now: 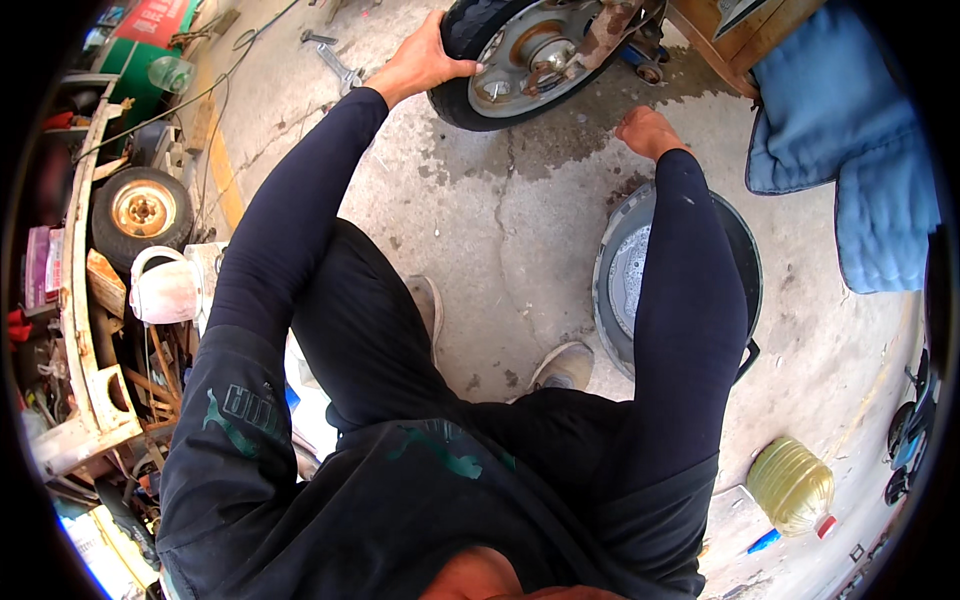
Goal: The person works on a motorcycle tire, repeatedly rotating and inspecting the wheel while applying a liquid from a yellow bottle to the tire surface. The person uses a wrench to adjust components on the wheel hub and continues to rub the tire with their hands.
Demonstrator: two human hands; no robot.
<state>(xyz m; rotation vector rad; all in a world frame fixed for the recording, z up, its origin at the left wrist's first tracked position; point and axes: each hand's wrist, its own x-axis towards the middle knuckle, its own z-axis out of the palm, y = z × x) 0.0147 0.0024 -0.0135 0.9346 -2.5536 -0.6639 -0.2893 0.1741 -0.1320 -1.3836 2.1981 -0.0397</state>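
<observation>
A wheel [455, 95] with a black tyre and a grey metal rim stands ahead of me at the top of the view. My left hand [425, 60] grips its left side, the thumb on the sidewall near the rim and the other fingers mostly out of sight at the tyre's edge. Rusty brown parts [605, 38] sit by the hub. My right hand [648, 132] is curled closed, apart from the wheel, over the concrete near a wet patch; what it holds, if anything, cannot be made out. Under my right forearm is a dark basin [603, 300] with foamy liquid.
Wrenches [340, 68] lie on the floor left of the wheel. A cluttered rack [85, 300], a small spare wheel [142, 210] and a pinkish-white container [165, 290] line the left. Blue padded cloth [830, 110] hangs at right; a jug of yellow liquid [790, 485] lies lower right.
</observation>
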